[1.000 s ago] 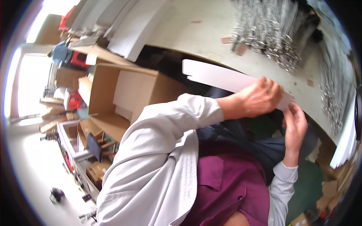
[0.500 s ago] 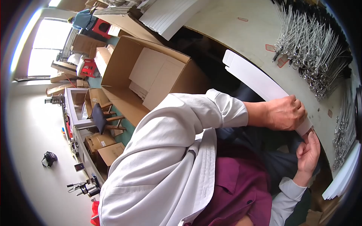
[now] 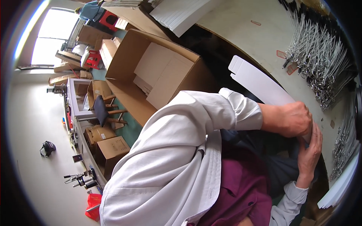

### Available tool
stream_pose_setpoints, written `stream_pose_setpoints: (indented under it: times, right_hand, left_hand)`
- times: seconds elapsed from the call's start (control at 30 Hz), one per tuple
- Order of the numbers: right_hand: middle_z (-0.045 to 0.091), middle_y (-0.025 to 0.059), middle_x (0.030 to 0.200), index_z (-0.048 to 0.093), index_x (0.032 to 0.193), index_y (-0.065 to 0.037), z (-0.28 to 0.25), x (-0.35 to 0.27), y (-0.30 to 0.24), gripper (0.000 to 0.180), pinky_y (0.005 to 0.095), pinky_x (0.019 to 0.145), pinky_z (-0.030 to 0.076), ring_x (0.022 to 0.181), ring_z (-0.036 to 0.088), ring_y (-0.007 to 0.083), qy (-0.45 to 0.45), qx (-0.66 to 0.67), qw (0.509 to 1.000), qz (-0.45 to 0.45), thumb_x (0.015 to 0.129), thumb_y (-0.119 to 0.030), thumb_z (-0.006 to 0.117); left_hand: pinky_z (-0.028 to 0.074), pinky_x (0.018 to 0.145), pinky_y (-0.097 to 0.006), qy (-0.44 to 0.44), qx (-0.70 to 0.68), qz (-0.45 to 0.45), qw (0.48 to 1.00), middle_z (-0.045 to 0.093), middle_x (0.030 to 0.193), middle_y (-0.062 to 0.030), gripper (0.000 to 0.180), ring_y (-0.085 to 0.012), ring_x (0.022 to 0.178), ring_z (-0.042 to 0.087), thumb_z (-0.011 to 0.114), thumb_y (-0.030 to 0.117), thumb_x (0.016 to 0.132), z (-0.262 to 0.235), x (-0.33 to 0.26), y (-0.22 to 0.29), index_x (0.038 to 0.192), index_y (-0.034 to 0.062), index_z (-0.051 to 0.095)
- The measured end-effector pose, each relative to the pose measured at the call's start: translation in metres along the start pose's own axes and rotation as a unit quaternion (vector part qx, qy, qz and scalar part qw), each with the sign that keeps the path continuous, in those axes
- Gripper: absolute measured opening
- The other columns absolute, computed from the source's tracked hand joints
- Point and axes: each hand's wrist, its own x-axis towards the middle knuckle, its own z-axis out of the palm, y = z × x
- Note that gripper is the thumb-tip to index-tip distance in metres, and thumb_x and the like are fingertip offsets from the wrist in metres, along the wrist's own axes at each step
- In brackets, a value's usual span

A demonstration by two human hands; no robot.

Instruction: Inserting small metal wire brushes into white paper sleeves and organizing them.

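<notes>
A long, narrow white paper box [image 3: 260, 83] with an end flap at its far left end slants across in front of me, by the table's edge. My left hand [image 3: 292, 119] is closed over its near right end, knuckles up. Just below, my right hand [image 3: 310, 152] presses against that same end, fingers together along it and thumb on the inner side. The two hands touch or nearly so, and the box end between them is mostly hidden.
A pale table [image 3: 260, 41] holds a heap of thin wires with metal rings [image 3: 316, 64], a second wire bundle [image 3: 345, 147] and stacked white boxes [image 3: 184, 15]. White strips [image 3: 339, 184] lie at right. A large open carton [image 3: 124, 56] with flat cardboard stands left. A person [image 3: 90, 11] is far behind.
My right hand's fingers have straightened and moved up against the box end. My left hand has slid closer to that end. The whole view has shifted slightly.
</notes>
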Motion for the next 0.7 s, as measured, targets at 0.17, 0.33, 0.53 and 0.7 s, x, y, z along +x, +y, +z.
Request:
stream_pose_setpoints:
  times: [0.17,0.33,0.53,0.7]
  right_hand:
    - [0.058,0.0218,0.135,0.054,0.140,0.003,0.001,0.007,0.005,0.057,0.0491,0.107,0.043,0.127,0.055,0.0412,-0.033,-0.038,0.998,-0.038,0.090,-0.018,0.074]
    - [0.058,0.0228,0.133,0.053,0.139,0.003,-0.001,0.021,0.005,0.058,0.0489,0.104,0.046,0.122,0.057,0.0427,-0.028,-0.002,0.997,-0.065,0.089,-0.017,0.075]
    - [0.058,0.0223,0.136,0.051,0.142,0.002,-0.012,0.024,-0.005,0.058,0.0492,0.105,0.045,0.125,0.055,0.0424,-0.056,-0.023,0.997,-0.041,0.091,-0.016,0.072]
    - [0.056,0.0213,0.138,0.049,0.145,0.001,-0.003,0.040,-0.029,0.059,0.0491,0.107,0.043,0.128,0.053,0.0419,-0.063,-0.069,0.991,-0.094,0.093,-0.017,0.069]
  left_hand:
    - [0.055,0.069,-0.040,-0.019,-0.037,-0.039,0.998,0.072,0.079,-0.0109,0.017,-0.0282,0.080,0.070,0.066,0.019,0.077,-0.001,-0.005,0.001,0.070,0.0055,0.073]
    - [0.055,0.070,-0.039,0.040,-0.018,-0.041,0.998,0.071,0.080,-0.0109,0.016,-0.0283,0.081,0.070,0.067,0.019,0.077,-0.008,-0.011,-0.006,0.076,0.0045,0.073]
    - [0.055,0.070,-0.039,0.043,0.061,-0.071,0.995,0.071,0.081,-0.0101,0.020,-0.0276,0.082,0.070,0.069,0.022,0.075,-0.030,-0.033,-0.018,0.077,0.0033,0.073]
    - [0.055,0.070,-0.038,0.063,0.007,-0.051,0.997,0.070,0.080,-0.0101,0.019,-0.0276,0.082,0.070,0.068,0.022,0.076,-0.021,-0.035,-0.021,0.076,0.0033,0.073]
